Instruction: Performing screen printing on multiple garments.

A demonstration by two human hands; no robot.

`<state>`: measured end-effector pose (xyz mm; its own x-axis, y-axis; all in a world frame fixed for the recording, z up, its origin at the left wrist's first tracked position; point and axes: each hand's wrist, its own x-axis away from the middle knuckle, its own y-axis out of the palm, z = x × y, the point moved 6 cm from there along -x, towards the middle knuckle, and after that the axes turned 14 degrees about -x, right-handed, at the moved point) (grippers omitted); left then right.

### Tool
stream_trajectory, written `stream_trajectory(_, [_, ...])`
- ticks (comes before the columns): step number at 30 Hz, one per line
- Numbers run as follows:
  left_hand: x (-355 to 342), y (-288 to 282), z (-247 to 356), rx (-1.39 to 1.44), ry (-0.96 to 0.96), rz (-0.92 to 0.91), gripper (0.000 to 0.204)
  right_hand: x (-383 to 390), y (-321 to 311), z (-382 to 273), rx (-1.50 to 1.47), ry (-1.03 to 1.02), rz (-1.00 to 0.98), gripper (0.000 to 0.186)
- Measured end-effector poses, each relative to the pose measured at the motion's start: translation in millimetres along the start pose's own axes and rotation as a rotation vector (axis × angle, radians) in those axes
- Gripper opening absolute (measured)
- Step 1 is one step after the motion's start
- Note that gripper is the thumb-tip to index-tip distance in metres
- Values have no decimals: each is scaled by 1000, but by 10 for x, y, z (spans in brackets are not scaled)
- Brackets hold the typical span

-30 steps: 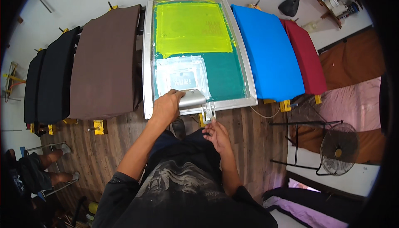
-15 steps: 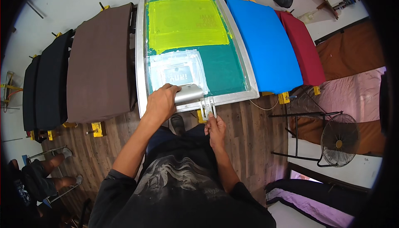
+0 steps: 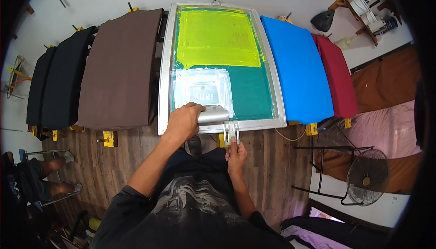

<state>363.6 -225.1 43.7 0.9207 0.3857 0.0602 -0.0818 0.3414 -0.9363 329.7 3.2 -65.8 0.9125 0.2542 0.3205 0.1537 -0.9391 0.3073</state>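
An aluminium-framed printing screen (image 3: 165, 67) with a yellow upper part and green lower part lies flat in front of me. A taped clear patch with a small design (image 3: 203, 92) sits in its lower left. My left hand (image 3: 182, 122) grips a metal squeegee (image 3: 212, 114) at the screen's near edge, just below that patch. My right hand (image 3: 236, 153) holds the metal handle bracket (image 3: 230, 132) that sticks out from the frame's near edge.
Garment boards flank the screen: brown (image 3: 119, 67) and two black ones (image 3: 59, 81) on the left, blue (image 3: 297, 69) and red (image 3: 337, 78) on the right. Another person's legs (image 3: 43, 176) show at lower left. A floor fan (image 3: 368, 176) stands at right on the wood floor.
My head has shifted, so the screen sits a little differently in view. Both hands keep their holds on the squeegee and the handle bracket.
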Motion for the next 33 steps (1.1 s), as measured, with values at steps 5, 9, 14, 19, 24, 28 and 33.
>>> stream_trajectory(5, [-1,33,12,25,-12,2,46,-18,-53,37,-30,-22,-5,31])
stream_trajectory(9, [-2,-1,9,3,-22,-29,48,1,-46,21,26,-29,21,30])
stream_trajectory(14, [5,-25,23,13,16,12,43,1,-35,18,23,-52,21,31])
stream_trajectory(19, [17,8,48,26,27,46,42,-10,-34,-15,25,-20,5,31])
stream_trajectory(24, [-25,2,21,-6,-21,-30,44,-16,-49,-6,-10,26,-41,31])
stream_trajectory(28, [-56,89,-16,-11,-13,-27,42,-18,-57,25,-10,57,-81,33])
stream_trajectory(33, [-42,223,-20,0,2,-36,40,-36,-175,117,50,150,-149,41])
